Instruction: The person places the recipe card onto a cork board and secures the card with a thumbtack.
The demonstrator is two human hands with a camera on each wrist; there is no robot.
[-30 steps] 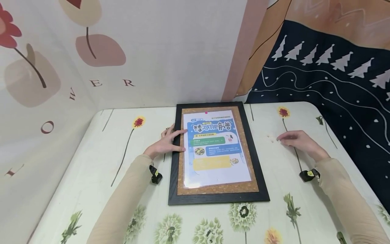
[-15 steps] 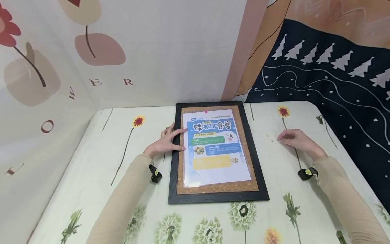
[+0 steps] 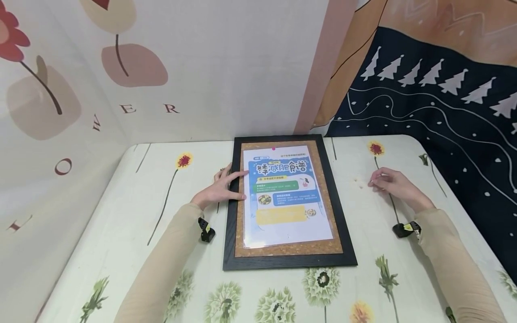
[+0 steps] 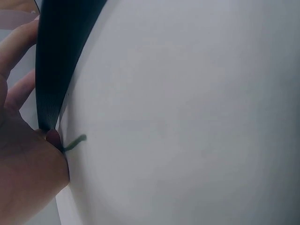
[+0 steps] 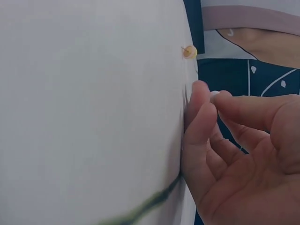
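A black-framed cork board [image 3: 291, 261] lies on the table with a printed sheet [image 3: 288, 233] on it. One pink push pin [image 3: 273, 148] sits at the sheet's top edge. My left hand [image 3: 216, 190] rests over the board's left side, thumb and index finger stretched onto the sheet. In the left wrist view, fingers reach across the black frame edge [image 4: 63, 56]. To the right of the board, my right hand [image 3: 396, 185] pinches a small white push pin [image 5: 214, 95] between thumb and fingertip, mostly hidden by the fingers. A yellowish push pin [image 5: 190, 51] lies on the table just beyond.
Several small pale pins [image 3: 358, 183] lie on the flower-patterned tablecloth [image 3: 190, 269] between the board and the right hand. A white printed curtain [image 3: 194, 89] and a dark blue tree-patterned cloth [image 3: 440, 103] hang behind the table.
My right hand has shifted slightly up, its fingers turning and lifting around the small pin. The left hand and the board stay where they were.
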